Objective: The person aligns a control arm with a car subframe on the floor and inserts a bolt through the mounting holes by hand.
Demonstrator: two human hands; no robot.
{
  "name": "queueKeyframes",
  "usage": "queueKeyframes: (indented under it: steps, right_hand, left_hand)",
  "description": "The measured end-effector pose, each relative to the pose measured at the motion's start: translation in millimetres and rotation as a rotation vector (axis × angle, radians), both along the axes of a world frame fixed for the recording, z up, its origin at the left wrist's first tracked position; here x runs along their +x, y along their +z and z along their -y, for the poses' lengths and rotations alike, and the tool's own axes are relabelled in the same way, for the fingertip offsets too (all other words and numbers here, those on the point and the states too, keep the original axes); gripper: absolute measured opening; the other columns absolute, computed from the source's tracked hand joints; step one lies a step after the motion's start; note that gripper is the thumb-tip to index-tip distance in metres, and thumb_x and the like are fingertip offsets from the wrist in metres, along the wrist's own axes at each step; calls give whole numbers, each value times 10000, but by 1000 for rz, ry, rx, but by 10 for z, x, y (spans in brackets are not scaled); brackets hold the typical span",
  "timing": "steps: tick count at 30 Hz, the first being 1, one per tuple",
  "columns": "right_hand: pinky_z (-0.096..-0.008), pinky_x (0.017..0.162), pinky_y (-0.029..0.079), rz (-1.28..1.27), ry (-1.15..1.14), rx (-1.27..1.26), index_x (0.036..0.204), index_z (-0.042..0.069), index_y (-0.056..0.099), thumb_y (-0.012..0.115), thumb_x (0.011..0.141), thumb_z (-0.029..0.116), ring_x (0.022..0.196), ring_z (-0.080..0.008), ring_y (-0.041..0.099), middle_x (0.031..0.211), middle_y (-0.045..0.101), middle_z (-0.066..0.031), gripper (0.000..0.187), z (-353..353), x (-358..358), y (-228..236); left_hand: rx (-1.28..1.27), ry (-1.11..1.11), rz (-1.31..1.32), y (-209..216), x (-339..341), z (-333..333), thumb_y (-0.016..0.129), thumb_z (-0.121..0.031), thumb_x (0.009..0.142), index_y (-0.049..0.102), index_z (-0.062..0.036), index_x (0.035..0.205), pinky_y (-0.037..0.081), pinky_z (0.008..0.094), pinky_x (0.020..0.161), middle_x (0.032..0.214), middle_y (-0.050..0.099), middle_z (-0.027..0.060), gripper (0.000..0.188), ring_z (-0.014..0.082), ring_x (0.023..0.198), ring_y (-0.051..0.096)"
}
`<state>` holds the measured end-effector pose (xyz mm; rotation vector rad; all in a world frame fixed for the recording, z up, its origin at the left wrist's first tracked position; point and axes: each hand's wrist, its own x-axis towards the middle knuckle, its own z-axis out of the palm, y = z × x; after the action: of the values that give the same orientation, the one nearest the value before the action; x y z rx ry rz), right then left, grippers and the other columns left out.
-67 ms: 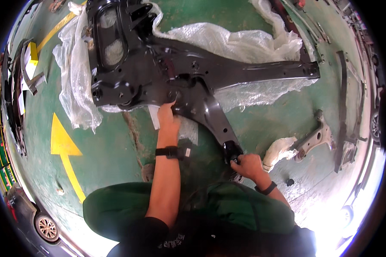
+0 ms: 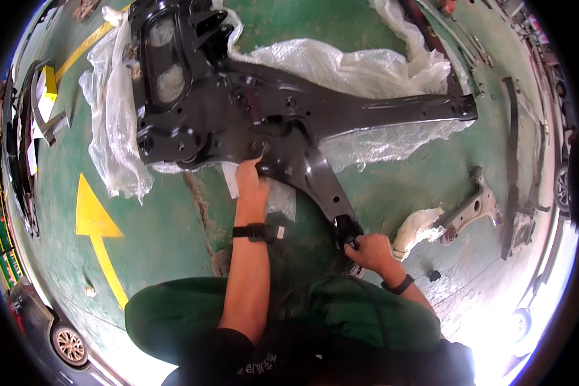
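A large black metal car subframe (image 2: 206, 125) lies in front of me on the green floor, with bubble wrap (image 2: 341, 64) spread beneath and around it. My left hand (image 2: 251, 180) is closed on the near edge of its middle, thumb up on the metal and the other fingers mostly hidden. One leg of the frame reaches toward me and ends in a forked bracket (image 2: 346, 226). At that end my right hand (image 2: 372, 251) is closed, its thumb against the bracket; the fingertips are out of sight.
To my right lie a grey control arm (image 2: 476, 206), partly wrapped in a pale cover (image 2: 415, 233), a small black cap (image 2: 434, 276) and a long metal rail (image 2: 512, 161). A yellow floor arrow (image 2: 96, 222) is at left. A dark car (image 2: 42, 328) stands at lower left.
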<state>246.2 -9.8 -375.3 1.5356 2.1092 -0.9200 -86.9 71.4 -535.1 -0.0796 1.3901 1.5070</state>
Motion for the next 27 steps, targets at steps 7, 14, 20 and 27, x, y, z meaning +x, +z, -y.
queueKeyframes:
  steps: [7,14,20,27]
  right_hand:
    - [-492,636,530,0,62,-25,695,62,700,560,860,512,685,-380,666,685,669,-181,499,4,30,-50]
    - [-495,648,528,-11,94,-49,704,69,708,547,865,514,703,-383,666,700,673,-183,500,-71,-38,15]
    - [-494,634,525,19,104,-44,682,71,713,561,857,516,681,-384,660,677,664,-181,502,-66,7,-40]
    - [-495,592,507,44,92,20,618,65,691,588,849,540,623,-391,640,616,638,-177,538,-41,106,-41]
  left_hand:
    - [-59,98,184,592,79,-121,642,-7,831,623,47,1156,452,411,1037,1173,652,141,330,282,1097,612]
    - [-38,-119,-146,225,-40,-36,643,-20,849,657,35,1095,442,402,1041,1143,662,137,253,267,1099,606]
    - [-40,29,98,168,64,-64,660,-25,855,660,42,1066,500,398,964,1110,671,136,221,264,1042,634]
    - [-26,-24,154,394,310,-162,689,-13,839,655,-22,1144,464,400,979,1179,655,77,308,233,1098,592]
